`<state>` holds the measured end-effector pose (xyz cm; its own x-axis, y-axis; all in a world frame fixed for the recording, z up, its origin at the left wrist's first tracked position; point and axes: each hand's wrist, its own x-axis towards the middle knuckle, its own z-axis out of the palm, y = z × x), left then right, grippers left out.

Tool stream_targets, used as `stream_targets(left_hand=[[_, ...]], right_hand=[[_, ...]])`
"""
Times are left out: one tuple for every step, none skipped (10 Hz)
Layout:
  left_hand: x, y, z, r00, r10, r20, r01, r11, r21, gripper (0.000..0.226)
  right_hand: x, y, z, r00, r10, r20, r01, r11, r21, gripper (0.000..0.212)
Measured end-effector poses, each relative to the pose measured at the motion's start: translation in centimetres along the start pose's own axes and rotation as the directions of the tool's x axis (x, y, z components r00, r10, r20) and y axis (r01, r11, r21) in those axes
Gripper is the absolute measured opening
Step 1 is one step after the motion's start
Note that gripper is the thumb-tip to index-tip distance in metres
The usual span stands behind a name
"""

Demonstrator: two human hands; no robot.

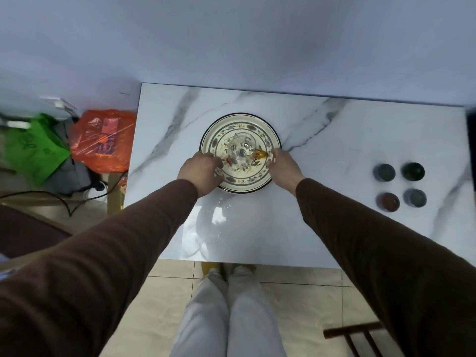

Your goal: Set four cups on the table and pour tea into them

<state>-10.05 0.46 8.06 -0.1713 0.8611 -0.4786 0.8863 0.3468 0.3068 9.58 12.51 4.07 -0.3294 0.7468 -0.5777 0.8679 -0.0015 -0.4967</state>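
A round patterned plate (pixel 260 130) lies in the middle of the white marble table (pixel 334 140). On it stands a clear glass teapot (pixel 240 148) with an amber handle on its right side. My left hand (pixel 199 171) grips the plate's left rim. My right hand (pixel 283 163) grips its right rim, close to the teapot's handle. Several small cups stand in a square at the table's right side: a grey cup (pixel 384 172), a dark cup (pixel 413 171), a reddish-brown cup (pixel 387 201) and a grey-blue cup (pixel 415 197).
An orange plastic bag (pixel 103 140) and a green bag (pixel 33 148) sit on the floor left of the table, with cables nearby. A dark wooden chair (pixel 355 336) shows at the lower right. A wall runs behind the table.
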Motion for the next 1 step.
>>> stream_targets(left_hand=[[-1.62, 0.41, -1.90, 1.000, 0.019, -0.021, -0.020, 1.000, -0.013, 0.039]], right_hand=[[-2.98, -0.03, -2.17, 0.998, -0.056, 0.021, 0.059, 0.989, -0.137, 0.042]])
